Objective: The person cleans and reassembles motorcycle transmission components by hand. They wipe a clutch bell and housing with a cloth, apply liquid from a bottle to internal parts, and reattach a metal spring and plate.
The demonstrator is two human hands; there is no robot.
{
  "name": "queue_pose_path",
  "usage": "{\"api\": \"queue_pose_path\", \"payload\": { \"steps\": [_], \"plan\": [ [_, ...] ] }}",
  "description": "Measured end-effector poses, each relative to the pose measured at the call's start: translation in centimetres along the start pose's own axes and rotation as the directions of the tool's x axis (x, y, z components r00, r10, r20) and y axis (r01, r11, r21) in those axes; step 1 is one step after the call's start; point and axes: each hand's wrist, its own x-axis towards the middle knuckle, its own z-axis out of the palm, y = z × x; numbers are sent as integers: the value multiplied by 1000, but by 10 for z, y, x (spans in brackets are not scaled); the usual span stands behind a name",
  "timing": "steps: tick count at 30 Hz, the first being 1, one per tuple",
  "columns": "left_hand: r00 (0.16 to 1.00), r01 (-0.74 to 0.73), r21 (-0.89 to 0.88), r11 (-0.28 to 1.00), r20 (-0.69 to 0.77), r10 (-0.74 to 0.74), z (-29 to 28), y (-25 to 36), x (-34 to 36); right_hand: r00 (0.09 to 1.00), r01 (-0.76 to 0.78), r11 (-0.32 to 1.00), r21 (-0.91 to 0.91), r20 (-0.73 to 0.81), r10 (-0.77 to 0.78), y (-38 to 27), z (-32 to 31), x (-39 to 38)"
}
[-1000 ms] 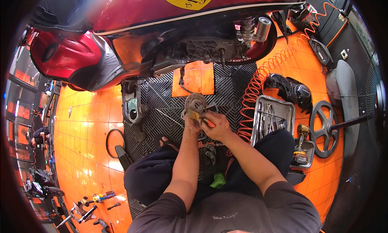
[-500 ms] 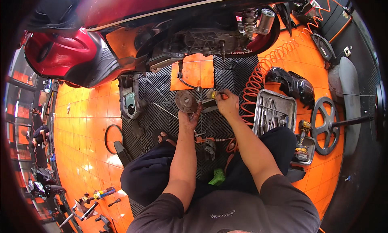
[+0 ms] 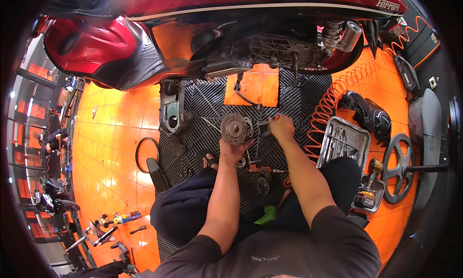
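My left hand (image 3: 235, 151) holds up a round, brownish metal disc (image 3: 235, 129) with a raised hub and holes around it. Its thumb and fingers are at the lower edge, some fingertips sticking out on the right. A ring-shaped edge (image 3: 249, 127) shows just behind the disc. To the right, my right hand (image 3: 282, 128) is closed on a small tool with a red-orange end (image 3: 276, 117); its kind is mostly hidden by the fingers. A dark grey piece (image 3: 264, 128) lies just left of that hand. An orange-and-metal air tool (image 3: 260, 169) lies below, between my legs.
A red scooter (image 3: 193, 41) spans the far side. At right are a metal tray of wrenches (image 3: 365, 148), a coiled orange hose (image 3: 333, 97), a black cover (image 3: 369, 116), a tray with a cordless driver (image 3: 369, 193) and a spoked wheel (image 3: 399, 167). A black belt (image 3: 138, 155) lies left.
The view has shifted, so the scene sits further right. The disc now faces up more squarely. My right hand has turned, and the yellow part of its tool no longer shows.
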Motion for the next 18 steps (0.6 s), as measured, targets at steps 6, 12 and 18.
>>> {"api": "queue_pose_path", "payload": {
  "steps": [6,12,18],
  "plan": [
    [999,-28,-128,991,-34,24,25,-16,19,987,-85,662,744,155,-48,-23,-81,-42],
    [997,-11,-193,981,69,25,51,-38,33,993,-84,441,893,36,117,-7,-78,-73],
    [993,-23,-63,998,113,30,55,-36,21,938,334,666,667,-163,-306,11,-52,-104]
  ]
}}
